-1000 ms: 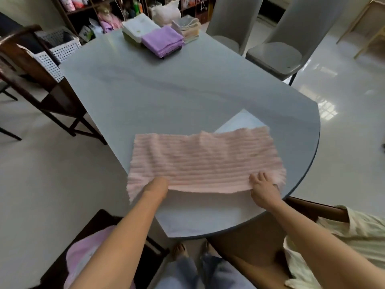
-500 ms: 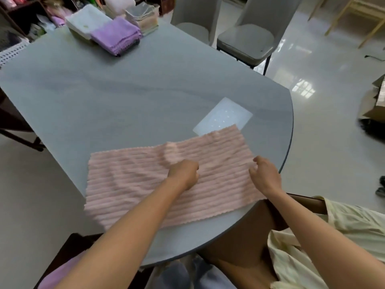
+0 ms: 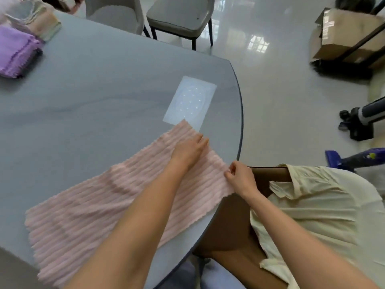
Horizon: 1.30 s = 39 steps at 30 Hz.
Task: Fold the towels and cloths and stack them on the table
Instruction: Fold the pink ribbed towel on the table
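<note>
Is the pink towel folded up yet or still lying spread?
Spread: the pink towel lies as one long flat strip on the table, not compact.

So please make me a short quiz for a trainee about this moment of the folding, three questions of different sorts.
1. True or false: the pink towel lies spread on the table.
2. Which hand pinches the towel's edge? A) left hand B) right hand
3. Fill in: the folded cloths in the far left corner, nearest the camera, are ____.

Key: 1 true; 2 B, the left hand rests flat on the towel; 3 purple.
</note>
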Available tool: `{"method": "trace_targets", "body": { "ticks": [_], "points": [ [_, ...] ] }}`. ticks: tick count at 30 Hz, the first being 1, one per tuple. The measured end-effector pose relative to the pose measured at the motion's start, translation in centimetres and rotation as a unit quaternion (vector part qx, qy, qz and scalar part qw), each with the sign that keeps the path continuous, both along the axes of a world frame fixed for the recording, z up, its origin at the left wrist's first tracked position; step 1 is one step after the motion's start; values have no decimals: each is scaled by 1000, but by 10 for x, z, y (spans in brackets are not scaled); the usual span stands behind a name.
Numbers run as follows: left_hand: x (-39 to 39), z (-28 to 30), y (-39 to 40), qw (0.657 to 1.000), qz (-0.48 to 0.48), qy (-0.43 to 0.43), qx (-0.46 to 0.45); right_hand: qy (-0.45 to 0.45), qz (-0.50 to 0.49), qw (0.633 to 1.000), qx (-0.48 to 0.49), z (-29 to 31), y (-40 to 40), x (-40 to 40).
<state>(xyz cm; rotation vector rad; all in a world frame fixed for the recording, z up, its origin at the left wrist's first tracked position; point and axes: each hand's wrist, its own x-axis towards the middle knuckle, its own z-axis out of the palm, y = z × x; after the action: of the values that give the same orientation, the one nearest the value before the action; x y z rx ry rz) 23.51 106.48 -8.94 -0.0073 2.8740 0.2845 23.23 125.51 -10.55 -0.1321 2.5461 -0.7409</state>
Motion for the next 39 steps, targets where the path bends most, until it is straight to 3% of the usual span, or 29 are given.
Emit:
{"method": "trace_targets", "body": {
  "ticks": [6, 11, 16, 18, 25, 30, 34, 39],
  "points": [
    [-31, -3, 34, 992, -88, -44, -83, -1, -54, 998, 27, -2, 35, -14],
    [-55, 4, 69, 991, -131, 23, -25, 40, -159, 986, 10, 2, 62, -16],
    [-82, 22, 94, 981, -87, 89, 148, 140, -243, 959, -43, 26, 84, -38],
    [-87, 31, 97, 976, -90, 110, 166, 172, -239, 953, -67, 38, 91, -45],
    [-55, 58, 32, 994, -87, 63, 0, 139, -49, 986, -80, 70, 56, -31],
    [3, 48, -28, 998, -35, 45, -8, 64, 110, 988, -91, 79, 8, 7],
    [61, 41, -76, 998, 28, 57, 19, 18, 170, 977, -126, 74, -37, 53],
    [138, 26, -108, 993, 88, 60, 44, 6, 265, 960, -95, 59, -82, 118]
  ]
}}
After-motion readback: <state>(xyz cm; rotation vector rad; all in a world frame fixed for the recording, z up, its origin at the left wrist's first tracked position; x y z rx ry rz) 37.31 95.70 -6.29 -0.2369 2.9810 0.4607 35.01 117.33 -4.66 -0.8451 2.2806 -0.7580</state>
